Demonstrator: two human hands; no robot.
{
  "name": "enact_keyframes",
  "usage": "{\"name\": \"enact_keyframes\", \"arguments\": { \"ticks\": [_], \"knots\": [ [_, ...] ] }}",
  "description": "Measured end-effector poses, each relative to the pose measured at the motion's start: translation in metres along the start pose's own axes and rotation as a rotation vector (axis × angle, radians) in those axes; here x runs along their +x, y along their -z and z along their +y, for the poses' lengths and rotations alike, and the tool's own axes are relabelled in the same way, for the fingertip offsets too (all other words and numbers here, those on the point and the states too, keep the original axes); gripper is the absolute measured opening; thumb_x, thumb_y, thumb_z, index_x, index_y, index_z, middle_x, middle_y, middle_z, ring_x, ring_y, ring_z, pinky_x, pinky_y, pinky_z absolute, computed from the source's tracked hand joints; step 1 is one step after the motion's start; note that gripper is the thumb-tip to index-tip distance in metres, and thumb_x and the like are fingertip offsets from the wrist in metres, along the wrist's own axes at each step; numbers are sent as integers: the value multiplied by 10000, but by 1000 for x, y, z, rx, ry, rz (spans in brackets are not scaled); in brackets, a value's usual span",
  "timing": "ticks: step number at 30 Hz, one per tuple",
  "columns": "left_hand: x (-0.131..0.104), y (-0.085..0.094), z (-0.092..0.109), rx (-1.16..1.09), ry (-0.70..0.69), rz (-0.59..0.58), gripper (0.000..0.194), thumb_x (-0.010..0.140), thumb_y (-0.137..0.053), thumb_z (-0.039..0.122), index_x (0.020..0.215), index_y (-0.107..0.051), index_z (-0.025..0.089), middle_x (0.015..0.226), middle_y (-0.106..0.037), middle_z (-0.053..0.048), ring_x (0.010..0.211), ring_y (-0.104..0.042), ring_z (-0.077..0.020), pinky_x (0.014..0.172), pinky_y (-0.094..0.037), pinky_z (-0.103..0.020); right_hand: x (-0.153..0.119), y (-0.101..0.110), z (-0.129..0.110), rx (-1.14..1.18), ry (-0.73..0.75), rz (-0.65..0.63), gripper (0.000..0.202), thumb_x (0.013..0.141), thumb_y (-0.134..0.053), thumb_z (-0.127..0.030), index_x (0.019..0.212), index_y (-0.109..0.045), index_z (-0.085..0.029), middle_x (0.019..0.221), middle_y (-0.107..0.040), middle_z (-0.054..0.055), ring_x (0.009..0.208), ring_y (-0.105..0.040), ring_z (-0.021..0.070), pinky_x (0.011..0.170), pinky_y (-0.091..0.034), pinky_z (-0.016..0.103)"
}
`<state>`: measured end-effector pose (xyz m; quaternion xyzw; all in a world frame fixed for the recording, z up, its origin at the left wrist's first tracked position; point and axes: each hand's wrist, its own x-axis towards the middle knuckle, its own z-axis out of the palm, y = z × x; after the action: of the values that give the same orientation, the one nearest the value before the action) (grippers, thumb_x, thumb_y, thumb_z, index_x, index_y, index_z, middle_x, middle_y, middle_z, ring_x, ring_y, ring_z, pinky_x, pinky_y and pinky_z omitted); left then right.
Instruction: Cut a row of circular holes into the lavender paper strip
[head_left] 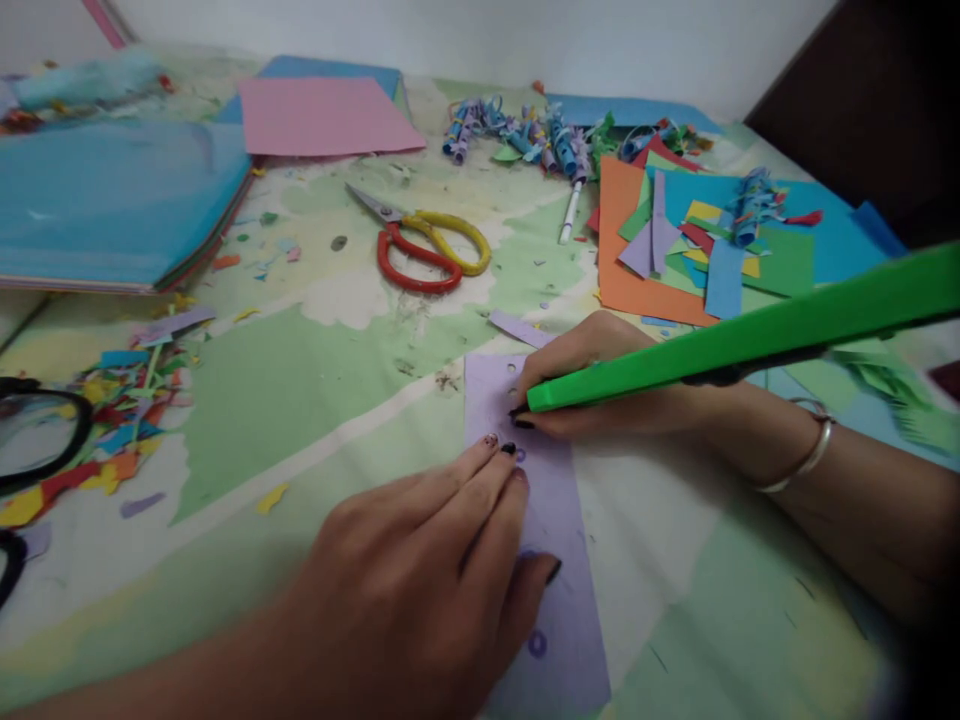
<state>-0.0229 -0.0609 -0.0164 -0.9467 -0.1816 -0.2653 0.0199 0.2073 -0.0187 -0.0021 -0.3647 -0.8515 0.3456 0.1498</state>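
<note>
A purple paper strip (559,560) lies lengthwise on the table, with small ring marks and small holes near its top end. My left hand (442,560) rests flat on the strip's left side, fingers stretched out and thumb lower down. Above it, my right hand (600,385) is closed around a long green tool (720,345), which extends toward the right edge of the view. The tool's blunt end sits over the upper part of the strip; whatever touches the paper is hidden by the fingers.
Red-and-yellow scissors (420,245) lie beyond the strip. Blue sheets (112,200) and a pink sheet (326,117) are at the back left. Curled paper rolls (525,135) lie at the back. Orange paper (619,240) with cut pieces is at right, colourful scraps (112,410) and black handles (45,470) left.
</note>
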Motion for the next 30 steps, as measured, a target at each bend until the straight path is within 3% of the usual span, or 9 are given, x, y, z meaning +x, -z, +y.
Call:
{"name": "enact_keyframes", "arguments": {
  "ticks": [5, 11, 30],
  "knots": [
    [-1, -4, -8, 73, -40, -38, 321, 883, -507, 290, 1035, -676, 63, 1079, -683, -170, 973, -671, -305, 767, -608, -433, 6, 0, 4, 55, -10, 25, 175, 831, -588, -211, 830, -676, -59, 693, -624, 18, 633, -491, 60, 568, -402, 139],
    [0, -5, -7, 67, -49, -57, 328, 889, -498, 284, 1028, -678, 47, 1071, -677, -190, 956, -675, -315, 745, -612, -441, 6, 3, 6, 134, -10, 4, 163, 819, -618, -238, 810, -672, -85, 647, -604, -7, 592, -478, 54, 523, -400, 132],
    [-2, -4, -5, 52, -19, -85, 359, 891, -489, 288, 1085, -659, 39, 1125, -654, -195, 1005, -653, -326, 787, -599, -453, 3, -1, 9, -60, 60, 86, 99, 789, -601, -189, 756, -648, -109, 621, -544, -33, 595, -424, 45, 532, -354, 133]
  ]
}}
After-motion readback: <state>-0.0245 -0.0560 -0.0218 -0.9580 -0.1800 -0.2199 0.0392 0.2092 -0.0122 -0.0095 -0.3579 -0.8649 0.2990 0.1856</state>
